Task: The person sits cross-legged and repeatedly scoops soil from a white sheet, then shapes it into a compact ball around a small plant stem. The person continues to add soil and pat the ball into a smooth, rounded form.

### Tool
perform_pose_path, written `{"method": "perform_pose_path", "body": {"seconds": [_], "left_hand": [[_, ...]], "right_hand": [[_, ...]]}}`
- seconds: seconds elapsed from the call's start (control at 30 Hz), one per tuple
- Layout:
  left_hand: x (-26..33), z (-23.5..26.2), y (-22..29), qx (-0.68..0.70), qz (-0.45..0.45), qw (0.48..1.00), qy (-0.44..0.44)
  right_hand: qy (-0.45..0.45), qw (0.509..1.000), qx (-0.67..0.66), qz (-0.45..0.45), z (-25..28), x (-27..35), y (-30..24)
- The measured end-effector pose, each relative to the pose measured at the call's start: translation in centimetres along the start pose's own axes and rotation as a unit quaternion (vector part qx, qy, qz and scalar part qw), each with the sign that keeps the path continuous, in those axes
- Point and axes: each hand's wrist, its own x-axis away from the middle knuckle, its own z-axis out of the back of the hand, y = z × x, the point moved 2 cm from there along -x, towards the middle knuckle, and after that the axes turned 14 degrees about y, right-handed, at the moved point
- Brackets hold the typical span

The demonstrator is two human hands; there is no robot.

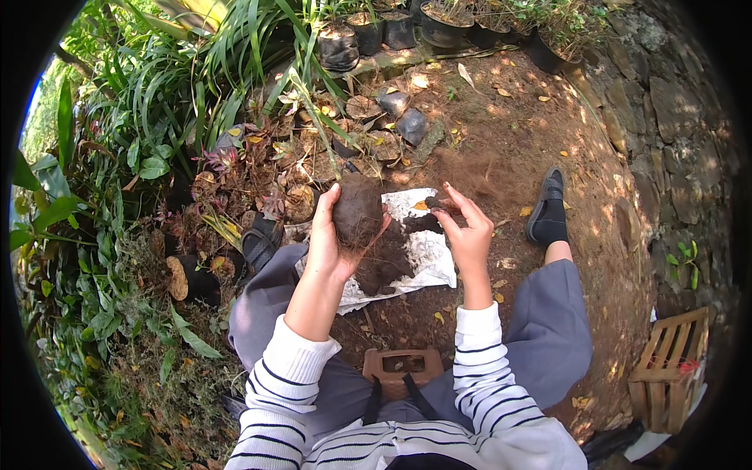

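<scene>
My left hand (327, 239) is raised and grips a dark, rounded clump of soil and roots (358, 211) from its left side. My right hand (466, 231) hovers just to the right of the clump, its fingers pinched on a small crumb of soil (433, 202). Below both hands lies a white sheet (429, 254) on the ground with a pile of loose dark soil (385, 262) on it. Both forearms wear white sleeves with dark stripes.
A small brown stool (401, 370) stands between my grey-trousered legs. Black nursery bags and pots (368, 35) with plants line the far side. Dense green plants (117, 157) fill the left. A stone wall (674, 117) rises on the right, with a wooden crate (666, 376) beside it.
</scene>
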Motion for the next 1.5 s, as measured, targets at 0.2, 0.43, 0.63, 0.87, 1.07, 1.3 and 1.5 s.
{"method": "perform_pose_path", "body": {"seconds": [0.2,0.43,0.63,0.87,1.07,1.3,1.5], "left_hand": [[0.2,-0.2,0.0,-0.012,-0.006,1.0,0.009],[-0.1,-0.3,0.0,0.016,0.01,1.0,0.017],[-0.2,0.1,-0.2,0.004,0.008,1.0,-0.001],[-0.5,0.3,-1.3,-0.051,-0.042,0.997,-0.035],[0.3,-1.3,-3.8,-0.014,0.028,0.989,-0.148],[-0.6,-1.0,-8.0,-0.119,0.031,0.974,-0.19],[-0.4,-0.3,-10.0,-0.102,0.066,0.98,-0.158]], "right_hand": [[-0.015,1.0,0.01,-0.004,0.9,-0.7,-1.8],[0.002,0.999,0.023,0.038,2.2,-1.9,-4.7],[0.033,0.999,-0.017,0.022,2.4,-2.7,-6.0],[-0.065,0.984,-0.142,-0.088,4.0,-5.2,-8.7],[-0.219,0.962,-0.063,-0.153,8.7,-6.8,-10.4],[-0.193,0.943,-0.077,-0.261,11.2,-6.1,-8.1],[-0.25,0.906,-0.172,-0.296,7.9,-5.0,-7.8]]}}
